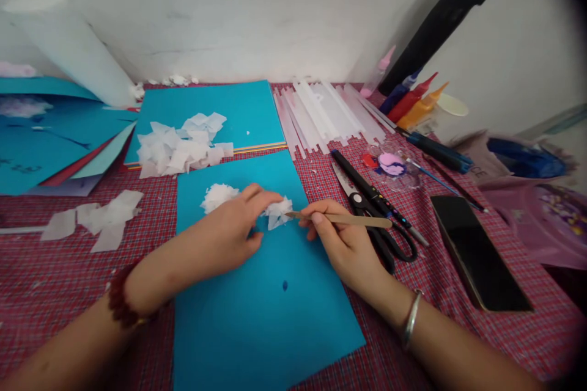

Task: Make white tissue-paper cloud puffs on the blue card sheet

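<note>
L hand (236, 223) was part-curled, palm down, fingertips on a small white tuft (277, 214), thumb held apart below; couldn't tell if the fingers pinched the tuft or only steadied it. R hand (346, 244) was closed on a flat wooden stick (362, 220), gripped nr its working end w/ the rest of it sticking out past the hand. The tuft sat on the blue sheet (247, 305) btwn the 2 hands, the stick's tip at the edge nearest R hand. A 2nd white tuft (219, 197) lay just beyond L hand, also on the sheet. 1 dark blue spot (285, 286) showed nearer the wearer than both hands.

Doing it well, IMO, called for L fingertips resting lightly, just enough to stop the tuft sliding, w/ the stick kept low and worked in short, gentle pushes. Too hard a poke would prob. tear or flatten the thin pieces. The short grip looked good for control. L wrist needed care re: brushing the 2nd tuft, & the sheet, which had no weight on it that I could see, could've shifted under a sideways push.

Loose white tissue pieces (178, 149) lay beyond L hand, on a blue stack (229, 104). Scissors (406, 250) were just beside R hand on its outer side, w/ a phone (479, 250) farther out.
</note>
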Tool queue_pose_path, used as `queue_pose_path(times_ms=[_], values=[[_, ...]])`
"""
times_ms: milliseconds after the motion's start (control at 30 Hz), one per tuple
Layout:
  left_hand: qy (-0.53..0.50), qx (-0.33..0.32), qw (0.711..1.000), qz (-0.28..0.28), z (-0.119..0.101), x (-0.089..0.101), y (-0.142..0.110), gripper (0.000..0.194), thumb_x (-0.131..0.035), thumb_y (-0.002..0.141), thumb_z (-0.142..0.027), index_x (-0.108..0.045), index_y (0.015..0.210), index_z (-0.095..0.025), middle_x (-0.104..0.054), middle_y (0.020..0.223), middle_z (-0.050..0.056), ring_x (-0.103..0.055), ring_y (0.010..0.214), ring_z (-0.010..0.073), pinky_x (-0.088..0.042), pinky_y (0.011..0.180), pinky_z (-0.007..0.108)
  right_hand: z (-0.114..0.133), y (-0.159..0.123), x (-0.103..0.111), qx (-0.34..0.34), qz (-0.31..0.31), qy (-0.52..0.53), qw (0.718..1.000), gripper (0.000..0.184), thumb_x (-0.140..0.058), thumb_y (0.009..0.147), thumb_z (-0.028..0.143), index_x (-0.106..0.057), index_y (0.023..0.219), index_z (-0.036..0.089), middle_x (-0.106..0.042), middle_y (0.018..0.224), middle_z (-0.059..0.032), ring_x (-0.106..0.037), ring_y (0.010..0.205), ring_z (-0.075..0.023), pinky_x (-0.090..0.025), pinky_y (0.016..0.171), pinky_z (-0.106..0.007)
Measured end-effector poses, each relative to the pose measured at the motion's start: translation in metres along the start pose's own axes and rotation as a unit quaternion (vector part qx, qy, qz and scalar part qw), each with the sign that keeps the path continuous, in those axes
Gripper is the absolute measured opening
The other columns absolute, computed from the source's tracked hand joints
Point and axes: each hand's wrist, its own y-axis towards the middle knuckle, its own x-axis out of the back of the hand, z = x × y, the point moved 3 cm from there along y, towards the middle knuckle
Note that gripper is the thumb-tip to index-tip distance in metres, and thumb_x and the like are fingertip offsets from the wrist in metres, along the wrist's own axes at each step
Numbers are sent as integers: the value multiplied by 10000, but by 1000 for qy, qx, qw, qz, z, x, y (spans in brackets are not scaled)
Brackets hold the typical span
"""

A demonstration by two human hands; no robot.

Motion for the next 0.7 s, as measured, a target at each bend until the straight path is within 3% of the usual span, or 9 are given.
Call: queue_pose_path(times_ms=[100,167,233,333,433,700], values=[[149,-54,987,0,-9,3,-5,338,-418,822,-75,-546,1100,-217,-503,1045,68,-537,758,163,-421,621,281,-1,1,0,-2,-6,3,1000,149,-442,953,234,-589,945,206,-614,794,-12,-573,683,-142,-470,641,-287],[213,-81,974,2,-13,2,-4,184,-413,865,-123,-583,898,-185,-499,951,65,-515,743,173,-407,601,283,-2,2,0,-7,-8,8,1000,147,-445,952,234,-589,953,204,-615,798,-13,-572,684,-141,-474,646,-287],[241,-104,965,5,-14,1,-2,208,-412,898,-180,-563,754,-174,-486,869,54,-494,716,174,-401,594,290,-3,2,-1,-16,-4,14,1000,147,-449,949,235,-593,954,204,-621,809,-16,-573,681,-140,-477,643,-285],[201,-111,973,-21,-10,1,4,248,-394,922,-210,-558,740,-171,-490,864,53,-506,772,187,-428,656,310,-1,1,1,-21,-17,36,999,145,-454,942,231,-597,942,206,-628,794,-13,-583,679,-141,-480,630,-280],[99,-95,989,-62,-5,2,11,165,-435,896,-162,-565,796,-168,-497,897,47,-524,819,171,-440,724,302,1,-1,4,-12,-35,63,997,150,-452,934,211,-594,887,205,-610,716,3,-586,663,-144,-476,613,-274],[-17,-42,996,-76,5,-1,20,118,-487,858,-135,-530,756,-175,-498,884,21,-527,765,143,-426,677,280,0,-2,-2,30,34,-19,999,159,-447,943,196,-604,959,220,-640,857,-3,-595,768,-136,-468,706,-269]])
